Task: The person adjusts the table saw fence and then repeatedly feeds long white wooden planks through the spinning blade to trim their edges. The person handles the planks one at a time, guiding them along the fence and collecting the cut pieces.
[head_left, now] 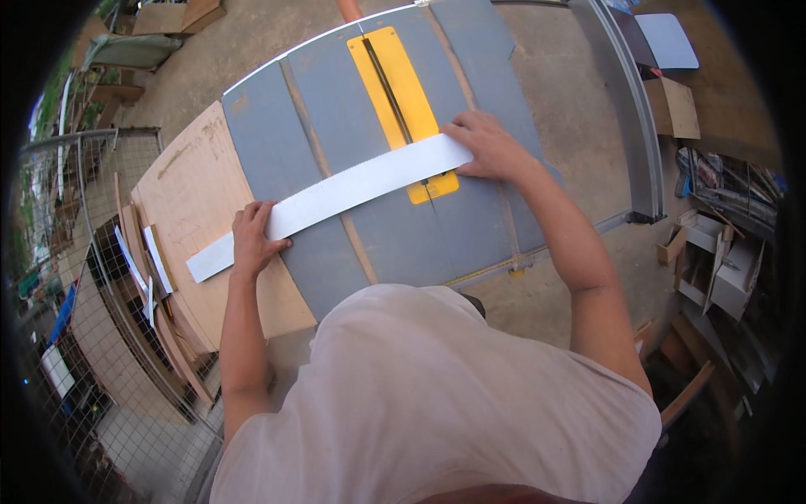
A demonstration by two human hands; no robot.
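A long white strip of board lies across the grey table saw top, its right end over the yellow throat plate with the dark slot. My left hand holds the strip near its left end, which rests on a light plywood extension. My right hand grips the strip at its right end, thumb at the near edge and fingers at the far edge.
A grey metal rail bounds the saw on the right. Beyond it are boxes and white offcuts. At the left stand a wire mesh fence and leaning wood strips. An orange pipe is beyond the far edge.
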